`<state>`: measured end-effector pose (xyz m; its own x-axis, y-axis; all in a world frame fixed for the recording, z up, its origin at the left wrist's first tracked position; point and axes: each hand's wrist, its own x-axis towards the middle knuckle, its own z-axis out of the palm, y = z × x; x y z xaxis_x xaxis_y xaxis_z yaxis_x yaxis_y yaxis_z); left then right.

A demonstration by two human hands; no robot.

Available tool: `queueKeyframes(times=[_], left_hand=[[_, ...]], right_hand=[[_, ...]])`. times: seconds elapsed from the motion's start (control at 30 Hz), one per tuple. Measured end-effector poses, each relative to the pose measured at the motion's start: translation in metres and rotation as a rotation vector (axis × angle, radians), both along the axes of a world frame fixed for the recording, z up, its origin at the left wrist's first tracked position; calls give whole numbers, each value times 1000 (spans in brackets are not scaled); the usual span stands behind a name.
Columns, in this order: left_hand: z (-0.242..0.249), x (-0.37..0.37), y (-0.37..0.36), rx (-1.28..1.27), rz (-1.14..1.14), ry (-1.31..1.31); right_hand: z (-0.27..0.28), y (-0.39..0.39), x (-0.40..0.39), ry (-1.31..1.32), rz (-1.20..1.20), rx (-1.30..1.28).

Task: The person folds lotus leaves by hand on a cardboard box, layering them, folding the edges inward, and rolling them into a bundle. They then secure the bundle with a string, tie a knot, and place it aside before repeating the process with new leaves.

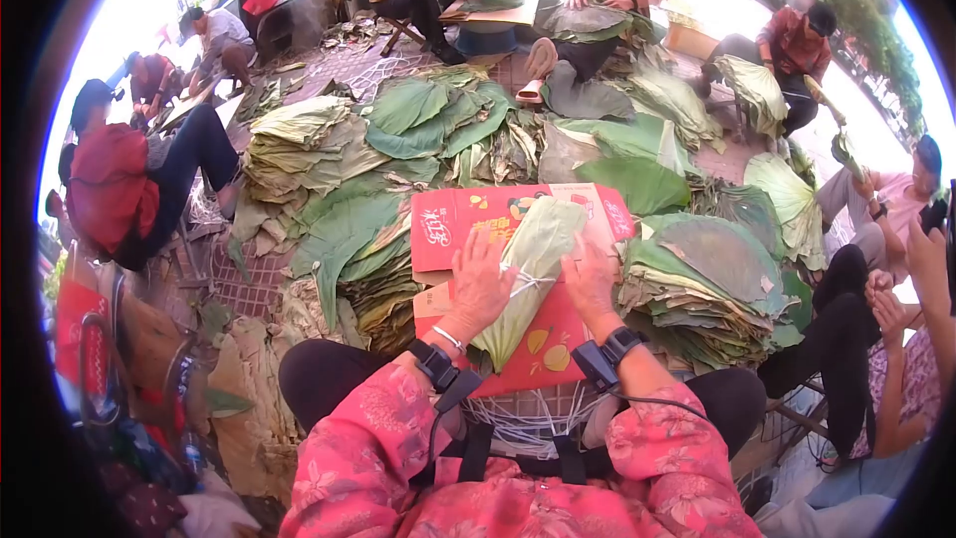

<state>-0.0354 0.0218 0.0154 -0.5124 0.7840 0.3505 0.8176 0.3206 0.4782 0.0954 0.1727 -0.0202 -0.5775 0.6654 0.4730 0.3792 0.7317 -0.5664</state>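
Note:
A folded bundle of large pale-green leaves [543, 239] lies aslant on a red printed cardboard sheet [558, 354] over my lap. A thin white strip [528, 281] crosses the bundle's middle. Along the bundle's left side is my left hand [482, 284], its fingers stretched out and its thumb side close to the strip. My right hand [592, 284] rests at the right edge of the bundle, fingers extended and apart. I cannot make out whether either hand pinches an end of the strip.
Stacks of big leaves stand right [702, 284], left [368, 239] and ahead [438, 115] of the cardboard. White strips [528, 423] lie below its near edge. Several people sit around with leaves; one in red [115, 174] is at left. A pink shoe [538, 65] lies among the leaves.

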Motion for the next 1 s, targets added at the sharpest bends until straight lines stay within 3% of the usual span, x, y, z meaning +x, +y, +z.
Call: queueKeyframes(times=[0.1, 0.2, 0.3, 0.47, 0.63, 0.7, 1.0], left_hand=[[12, 38, -20, -291, -192, 177], [-8, 34, -29, -388, -244, 179], [-23, 25, -28, -407, -231, 57], [-32, 23, -27, -374, -221, 57], [1, 39, -34, -372, -140, 117], [0, 47, -43, -374, -184, 102], [-32, 44, -47, -424, -229, 78]], right_hand=[[12, 0, -28, -223, 165, 199], [-4, 1, -58, -468, 226, 214], [-20, 2, -70, -607, 261, 71], [-28, 4, -69, -567, 267, 58], [-3, 12, -72, -689, 299, -9], [8, 17, -72, -592, 209, 34], [-29, 24, -71, -534, 196, 8]])
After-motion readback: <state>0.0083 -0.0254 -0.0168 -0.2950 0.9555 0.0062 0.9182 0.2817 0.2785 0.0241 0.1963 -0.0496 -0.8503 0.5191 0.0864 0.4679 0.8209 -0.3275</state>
